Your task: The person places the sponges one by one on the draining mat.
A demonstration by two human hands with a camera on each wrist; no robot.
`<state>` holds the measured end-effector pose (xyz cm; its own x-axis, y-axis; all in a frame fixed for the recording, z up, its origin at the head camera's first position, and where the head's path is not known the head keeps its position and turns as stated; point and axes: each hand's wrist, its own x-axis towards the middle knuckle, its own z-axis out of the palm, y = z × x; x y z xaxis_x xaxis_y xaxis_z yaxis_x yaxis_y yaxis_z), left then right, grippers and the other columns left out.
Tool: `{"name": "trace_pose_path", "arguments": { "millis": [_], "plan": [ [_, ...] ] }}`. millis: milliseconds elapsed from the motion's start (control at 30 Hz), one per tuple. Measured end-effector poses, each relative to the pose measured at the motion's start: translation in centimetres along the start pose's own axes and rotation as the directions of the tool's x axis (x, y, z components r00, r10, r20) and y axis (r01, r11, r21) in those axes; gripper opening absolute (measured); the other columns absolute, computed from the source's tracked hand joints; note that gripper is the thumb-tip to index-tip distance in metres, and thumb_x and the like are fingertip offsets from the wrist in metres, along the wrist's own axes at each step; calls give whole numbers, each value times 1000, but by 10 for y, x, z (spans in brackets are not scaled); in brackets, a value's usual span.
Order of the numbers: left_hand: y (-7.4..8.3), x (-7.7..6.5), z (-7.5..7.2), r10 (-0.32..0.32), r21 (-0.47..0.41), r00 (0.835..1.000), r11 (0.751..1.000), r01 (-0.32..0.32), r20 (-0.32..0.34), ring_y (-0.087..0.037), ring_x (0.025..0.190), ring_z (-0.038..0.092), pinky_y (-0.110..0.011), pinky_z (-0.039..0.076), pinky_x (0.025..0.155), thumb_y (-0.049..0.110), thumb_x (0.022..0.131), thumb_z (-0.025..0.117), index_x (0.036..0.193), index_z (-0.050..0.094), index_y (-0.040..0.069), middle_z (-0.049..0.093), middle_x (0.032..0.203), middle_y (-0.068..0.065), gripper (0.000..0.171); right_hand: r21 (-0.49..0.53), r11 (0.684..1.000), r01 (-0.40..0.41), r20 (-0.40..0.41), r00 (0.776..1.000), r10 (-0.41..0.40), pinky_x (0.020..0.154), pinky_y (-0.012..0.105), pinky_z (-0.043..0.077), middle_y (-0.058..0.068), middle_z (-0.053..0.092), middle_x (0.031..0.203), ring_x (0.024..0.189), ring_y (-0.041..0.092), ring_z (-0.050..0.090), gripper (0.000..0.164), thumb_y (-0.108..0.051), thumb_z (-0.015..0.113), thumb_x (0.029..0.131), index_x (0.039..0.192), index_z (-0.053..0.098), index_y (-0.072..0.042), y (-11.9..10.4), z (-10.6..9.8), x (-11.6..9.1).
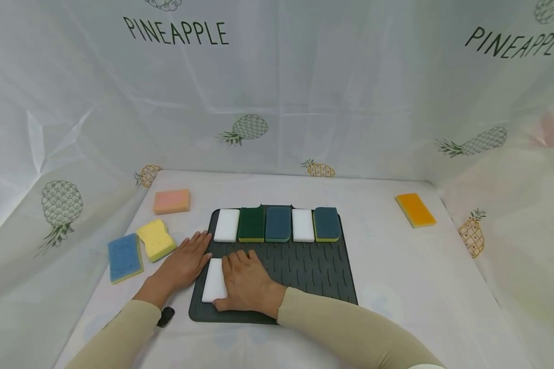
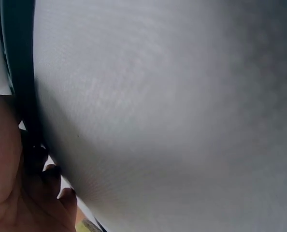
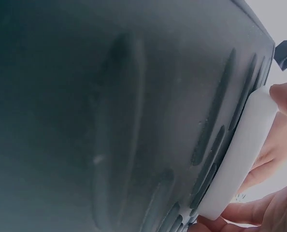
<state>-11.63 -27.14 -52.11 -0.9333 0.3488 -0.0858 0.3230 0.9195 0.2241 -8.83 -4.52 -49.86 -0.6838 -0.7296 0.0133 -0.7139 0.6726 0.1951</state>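
A dark grey ridged mat (image 1: 304,271) lies on the table. My right hand (image 1: 249,284) holds a white sponge (image 1: 214,282) by its right side at the mat's near left corner. In the right wrist view, thumb and fingers take that white sponge (image 3: 242,154) by its two ends, low over the ridges. My left hand (image 1: 184,264) rests with straight fingers along the mat's left edge. Across the mat's far side stands a row: a white sponge (image 1: 226,225), a green one (image 1: 251,224), a blue one (image 1: 278,224), another white one (image 1: 302,225) and another blue one (image 1: 327,224).
Left of the mat lie a pink sponge (image 1: 172,201), a yellow notched sponge (image 1: 156,240) and a blue-and-yellow sponge (image 1: 125,258). An orange sponge (image 1: 415,210) is at the far right of the white table (image 1: 397,287). Pineapple-printed sheeting (image 1: 341,92) walls in the table.
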Motion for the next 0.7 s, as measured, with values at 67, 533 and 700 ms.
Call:
{"name": "trace_pose_path", "arguments": {
  "millis": [67,533,700],
  "plan": [
    [2,0,-2,0,-4,1000,1000,0,1,-45,158,28,-61,25,129,28,114,46,163,32,-5,34,168,-26,61,-4,1000,-2,3,1000,2,98,40,49,6,65,137,124,20,59,106,-91,44,87,149,54,-5,0,1,0],
    [1,2,-1,3,14,1000,1000,-3,-15,-46,157,31,-61,28,128,28,114,45,162,33,-6,36,167,-26,60,-1,1000,8,-46,999,-8,95,40,50,7,66,132,120,20,60,106,-91,43,87,146,56,-4,-1,0,1],
    [1,2,0,6,0,1000,1000,-6,-17,-46,156,31,-61,28,127,27,114,46,162,33,-7,37,167,-26,60,-6,1000,8,-32,999,-8,92,38,49,6,65,132,119,19,60,105,-91,42,87,146,57,-5,-3,1,2]
  ]
}}
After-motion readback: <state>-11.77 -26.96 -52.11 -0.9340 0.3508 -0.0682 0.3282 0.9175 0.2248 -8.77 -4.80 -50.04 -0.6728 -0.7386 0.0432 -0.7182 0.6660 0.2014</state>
